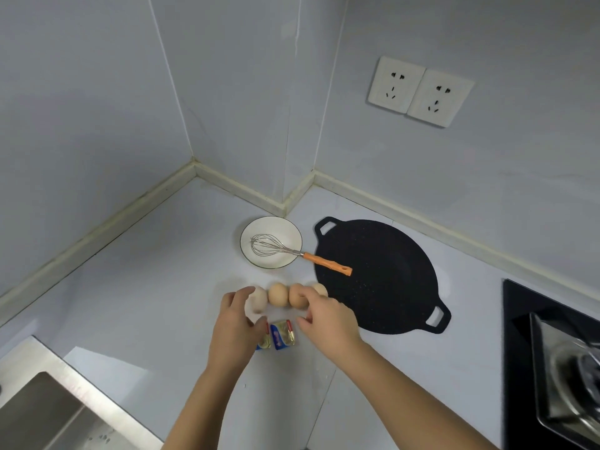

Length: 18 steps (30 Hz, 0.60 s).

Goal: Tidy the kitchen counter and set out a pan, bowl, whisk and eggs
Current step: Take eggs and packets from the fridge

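left hand gripping smooth pale egg, right hand gripping tan egg, speckled round black pan

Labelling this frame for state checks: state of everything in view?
whisk, head in bowl, handle over pan
bowl, upright
pan, flat on counter
eggs, four in a row
left hand, grips leftmost egg
right hand, fingers curled on third egg
butter packets, side by side
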Each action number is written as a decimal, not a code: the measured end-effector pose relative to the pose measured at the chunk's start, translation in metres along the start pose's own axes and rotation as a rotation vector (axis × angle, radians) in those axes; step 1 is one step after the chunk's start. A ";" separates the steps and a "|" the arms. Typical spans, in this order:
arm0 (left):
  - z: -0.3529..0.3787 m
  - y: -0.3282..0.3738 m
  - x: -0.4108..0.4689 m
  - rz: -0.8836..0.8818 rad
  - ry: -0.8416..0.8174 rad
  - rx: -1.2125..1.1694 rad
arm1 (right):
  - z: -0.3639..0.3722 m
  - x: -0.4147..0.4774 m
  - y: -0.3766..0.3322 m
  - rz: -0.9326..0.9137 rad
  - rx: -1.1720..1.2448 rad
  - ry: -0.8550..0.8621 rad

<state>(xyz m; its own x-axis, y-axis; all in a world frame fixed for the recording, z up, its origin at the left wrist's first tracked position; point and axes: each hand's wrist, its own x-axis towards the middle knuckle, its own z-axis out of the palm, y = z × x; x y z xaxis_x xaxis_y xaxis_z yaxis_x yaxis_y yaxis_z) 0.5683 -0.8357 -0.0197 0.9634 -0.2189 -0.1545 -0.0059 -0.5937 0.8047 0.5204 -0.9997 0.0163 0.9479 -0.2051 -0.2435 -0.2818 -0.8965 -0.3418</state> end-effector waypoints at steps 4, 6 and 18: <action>0.001 0.016 -0.029 0.019 0.034 -0.067 | -0.007 -0.028 0.017 0.013 0.058 0.041; 0.005 0.029 -0.043 0.064 0.041 -0.096 | -0.016 -0.045 0.028 0.018 0.081 0.071; 0.074 0.152 -0.156 0.411 -0.077 -0.132 | -0.086 -0.199 0.122 0.115 0.182 0.369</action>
<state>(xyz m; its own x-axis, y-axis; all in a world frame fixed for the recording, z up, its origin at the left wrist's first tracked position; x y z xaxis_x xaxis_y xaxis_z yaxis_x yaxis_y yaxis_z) 0.3971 -0.9485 0.0845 0.8654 -0.4765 0.1553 -0.3451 -0.3420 0.8740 0.3104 -1.1018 0.1017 0.8892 -0.4557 0.0403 -0.3786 -0.7826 -0.4942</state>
